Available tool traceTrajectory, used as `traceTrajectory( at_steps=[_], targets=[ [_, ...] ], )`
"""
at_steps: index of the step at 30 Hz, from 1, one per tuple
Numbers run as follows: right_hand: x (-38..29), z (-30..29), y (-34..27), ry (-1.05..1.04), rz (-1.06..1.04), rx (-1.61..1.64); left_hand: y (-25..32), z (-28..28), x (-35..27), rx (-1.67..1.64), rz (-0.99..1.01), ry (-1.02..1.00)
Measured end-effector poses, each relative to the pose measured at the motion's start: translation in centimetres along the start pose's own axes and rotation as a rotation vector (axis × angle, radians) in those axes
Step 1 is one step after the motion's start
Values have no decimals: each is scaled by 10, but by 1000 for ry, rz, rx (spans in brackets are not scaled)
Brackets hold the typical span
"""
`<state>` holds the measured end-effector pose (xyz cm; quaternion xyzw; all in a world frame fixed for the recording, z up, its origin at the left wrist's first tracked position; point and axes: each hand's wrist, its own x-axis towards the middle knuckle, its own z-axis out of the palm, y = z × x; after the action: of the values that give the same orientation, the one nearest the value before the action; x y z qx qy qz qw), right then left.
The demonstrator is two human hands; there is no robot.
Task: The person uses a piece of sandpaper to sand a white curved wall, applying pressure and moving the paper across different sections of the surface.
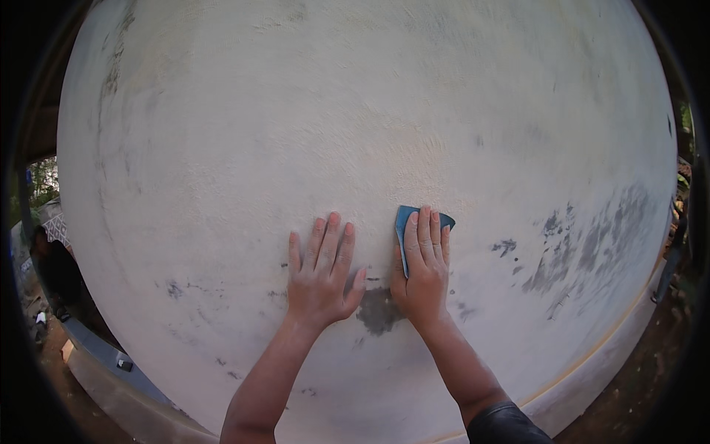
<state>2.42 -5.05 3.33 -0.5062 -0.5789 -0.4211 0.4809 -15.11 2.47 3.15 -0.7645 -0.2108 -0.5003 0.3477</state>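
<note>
A pale plastered wall with dark grey patches and rough trowel-like marks fills most of the head view. My left hand lies flat against it, fingers spread, holding nothing. To its right, my right hand presses a folded blue sheet, apparently sandpaper, to the surface. The sheet runs under the fingers, with its left edge and top corners showing. Whitish dust coats both hands. Just below and between them is a dark grey patch on the wall.
At the far left, a person in dark clothing is beside the wall's edge. A small dark object rests on a bluish ledge there. More dark patches mark the wall at right. Brown ground shows beyond the wall's base.
</note>
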Motion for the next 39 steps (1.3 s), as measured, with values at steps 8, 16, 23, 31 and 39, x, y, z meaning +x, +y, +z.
traceTrajectory(
  at_steps=[8, 16, 23, 31, 39],
  targets=[
    [-4, -1, -3, 18, -14, 20, -6, 3, -18, 40, -49, -13],
    [-103, -32, -33, -206, 67, 676, -15, -3, -98, -299, -94, -26],
    [-154, -26, -35, -596, 439, 952, 62, -21, -161, -918, -349, -40],
    [-143, -30, -18, -291, 178, 806, 85, -29, -181, -975, -491, 69],
    [-139, -23, 27, -68, 181, 275, 23, -44, -87, -219, -222, 284]
  ],
)
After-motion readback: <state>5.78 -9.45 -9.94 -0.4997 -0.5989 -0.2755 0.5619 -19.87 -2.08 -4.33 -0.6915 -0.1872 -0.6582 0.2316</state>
